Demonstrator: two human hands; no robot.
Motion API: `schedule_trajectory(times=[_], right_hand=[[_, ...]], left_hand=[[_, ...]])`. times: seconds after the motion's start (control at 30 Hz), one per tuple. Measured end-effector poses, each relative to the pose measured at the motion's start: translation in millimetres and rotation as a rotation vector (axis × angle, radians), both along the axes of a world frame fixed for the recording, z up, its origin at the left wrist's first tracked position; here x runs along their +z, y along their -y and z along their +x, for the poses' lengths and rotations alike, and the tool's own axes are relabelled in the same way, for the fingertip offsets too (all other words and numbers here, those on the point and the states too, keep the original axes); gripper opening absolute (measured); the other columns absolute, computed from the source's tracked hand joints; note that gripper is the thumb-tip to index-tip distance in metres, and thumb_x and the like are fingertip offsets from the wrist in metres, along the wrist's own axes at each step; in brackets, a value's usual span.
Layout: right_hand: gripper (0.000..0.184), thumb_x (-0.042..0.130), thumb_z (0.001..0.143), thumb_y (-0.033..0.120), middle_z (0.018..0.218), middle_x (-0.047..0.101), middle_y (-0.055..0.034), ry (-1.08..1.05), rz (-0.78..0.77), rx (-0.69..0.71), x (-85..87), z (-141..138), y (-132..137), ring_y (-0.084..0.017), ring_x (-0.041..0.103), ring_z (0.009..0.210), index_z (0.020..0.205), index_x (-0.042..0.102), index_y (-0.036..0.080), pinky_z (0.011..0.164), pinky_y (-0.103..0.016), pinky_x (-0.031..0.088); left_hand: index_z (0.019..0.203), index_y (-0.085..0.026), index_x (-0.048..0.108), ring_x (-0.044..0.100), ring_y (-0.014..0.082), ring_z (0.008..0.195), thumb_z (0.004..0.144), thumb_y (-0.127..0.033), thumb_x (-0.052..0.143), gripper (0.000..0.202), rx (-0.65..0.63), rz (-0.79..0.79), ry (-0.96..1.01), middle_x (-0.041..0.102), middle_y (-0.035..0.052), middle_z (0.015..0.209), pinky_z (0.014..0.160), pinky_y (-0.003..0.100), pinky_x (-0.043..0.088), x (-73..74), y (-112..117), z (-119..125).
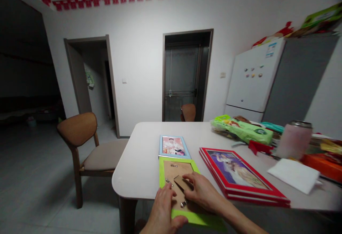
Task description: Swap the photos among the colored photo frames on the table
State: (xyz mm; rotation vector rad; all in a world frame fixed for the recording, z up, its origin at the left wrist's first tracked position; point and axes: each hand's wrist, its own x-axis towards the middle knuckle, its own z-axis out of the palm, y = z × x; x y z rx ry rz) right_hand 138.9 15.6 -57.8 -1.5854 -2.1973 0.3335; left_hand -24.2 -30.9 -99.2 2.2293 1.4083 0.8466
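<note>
My right hand (pixel 199 191) has thumb and fingers pinched on the brown stand flap (pixel 180 182), tilted up from the back of the green frame (pixel 171 172). That frame lies face down toward the left end of the counter (pixel 141 155), its near end jutting past the near edge. My left hand (pixel 163 205) rests along the frame's left side, fingertips beside a metal clip (pixel 167 181), thumb spread over the near border; whether it grips, I cannot tell. Just beyond sits the blue frame (pixel 173 146), picture up. Two stacked red frames (pixel 235 170) lie to the right, near the counter's front edge, with a white napkin (pixel 294 174) farther right.
</note>
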Motion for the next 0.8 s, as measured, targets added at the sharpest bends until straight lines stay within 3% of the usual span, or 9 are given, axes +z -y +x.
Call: schedule_trajectory(times=[0.13, 0.3, 0.43, 0.53, 0.63, 0.7, 0.8], right_hand=[[0.022, 0.049, 0.059, 0.021, 0.079, 0.061, -0.0056, 0.016, 0.008, 0.034, 2.6, 0, 0, -0.015, 0.054, 0.071, 0.076, 0.063, 0.018, 0.063, -0.02, 0.038], [0.028, 0.048, 0.06, 0.022, 0.079, 0.057, -0.0049, -0.003, 0.074, 0.031, 1.2, 3, 4, -0.016, 0.052, 0.074, 0.084, 0.062, 0.019, 0.066, -0.022, 0.038], [0.031, 0.05, 0.061, 0.024, 0.081, 0.056, -0.0054, -0.05, 0.131, 0.03, 9.0, -1, 6, -0.017, 0.052, 0.077, 0.09, 0.061, 0.019, 0.068, -0.024, 0.038], [0.031, 0.051, 0.062, 0.026, 0.083, 0.056, -0.0056, -0.086, 0.136, 0.04, 19.3, -12, 7, -0.017, 0.052, 0.079, 0.09, 0.061, 0.02, 0.07, -0.025, 0.039], [0.033, 0.051, 0.066, 0.03, 0.09, 0.057, -0.0066, -0.144, 0.149, 0.076, 27.1, -19, 7, -0.018, 0.052, 0.084, 0.096, 0.059, 0.02, 0.075, -0.026, 0.039], [0.036, 0.047, 0.071, 0.035, 0.096, 0.057, -0.008, -0.168, 0.159, 0.071, 26.2, -15, 6, -0.018, 0.052, 0.087, 0.101, 0.057, 0.019, 0.077, -0.027, 0.039], [0.04, 0.041, 0.074, 0.037, 0.098, 0.057, -0.0109, -0.098, 0.14, -0.042, 11.4, 7, -1, -0.02, 0.053, 0.087, 0.105, 0.055, 0.016, 0.076, -0.029, 0.04]], left_hand=[[0.112, -0.011, 0.041, 0.031, 0.023, 0.119, 0.063, -0.011, 0.056, 0.052, 0.041, -0.012, 0.137, 0.035, 0.0164, 0.128, 0.097, 0.04, 0.03, 0.9, -2, -2], [0.117, -0.007, 0.035, 0.028, 0.0204, 0.121, 0.061, -0.008, 0.052, 0.059, 0.077, -0.08, 0.174, 0.029, 0.0169, 0.131, 0.1, 0.033, 0.026, 2.1, -2, -3], [0.116, -0.012, 0.035, 0.036, 0.0193, 0.115, 0.064, -0.012, 0.05, 0.054, 0.159, -0.092, 0.352, 0.042, 0.0128, 0.124, 0.098, 0.034, 0.027, 4.8, -8, -4], [0.107, -0.015, 0.041, 0.048, 0.0177, 0.105, 0.069, -0.017, 0.046, 0.038, 0.129, -0.098, 0.688, 0.053, 0.009, 0.112, 0.09, 0.031, 0.037, 11.6, -19, -6], [0.1, -0.015, 0.043, 0.058, 0.0185, 0.086, 0.068, -0.024, 0.049, 0.034, 0.111, -0.186, 1.002, 0.062, 0.0069, 0.094, 0.071, 0.028, 0.046, 21.2, -31, -18], [0.099, -0.015, 0.043, 0.061, 0.017, 0.071, 0.066, -0.027, 0.054, 0.036, 0.154, -0.235, 1.114, 0.064, 0.0032, 0.079, 0.06, 0.025, 0.046, 26.0, -35, -35], [0.098, -0.016, 0.043, 0.06, 0.0133, 0.06, 0.064, -0.025, 0.057, 0.037, 0.241, -0.233, 1.159, 0.063, -0.0009, 0.07, 0.054, 0.021, 0.044, 24.9, -37, -68]])
